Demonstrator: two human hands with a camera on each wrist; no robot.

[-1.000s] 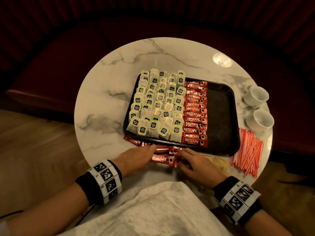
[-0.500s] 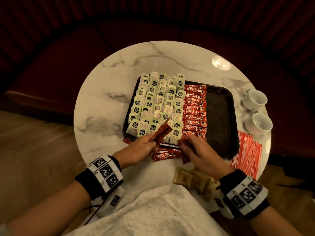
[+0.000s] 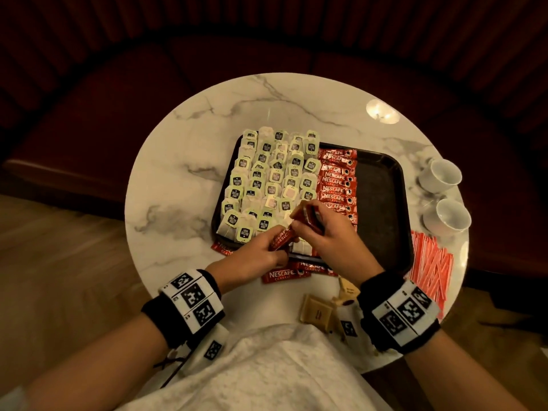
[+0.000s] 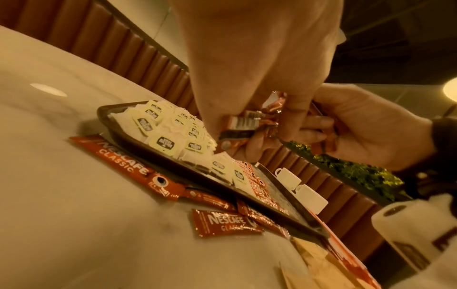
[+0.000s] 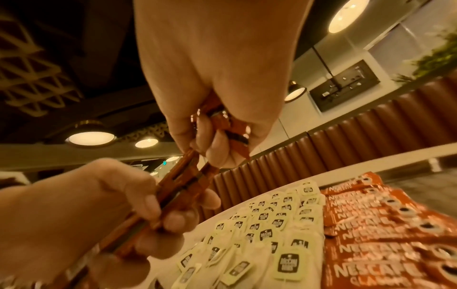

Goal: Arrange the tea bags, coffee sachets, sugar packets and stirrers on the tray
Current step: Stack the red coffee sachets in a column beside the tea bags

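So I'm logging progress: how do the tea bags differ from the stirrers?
The tea bags lie on the tray in rows; the stirrers lie off it, on the table to its right. Tea bags are pale, squarish, with tags; stirrers are thin, red-and-white sticks. Neither hand touches either.

We wear black wristbands [image 3: 397,315] with white coded marker tags, above what seems a pale speckled garment [image 3: 252,375].

tea bags [image 3: 268,179] left on tray [image 3: 379,203], coffee sachets [image 3: 338,182] beside, stirrers [image 3: 431,262] right
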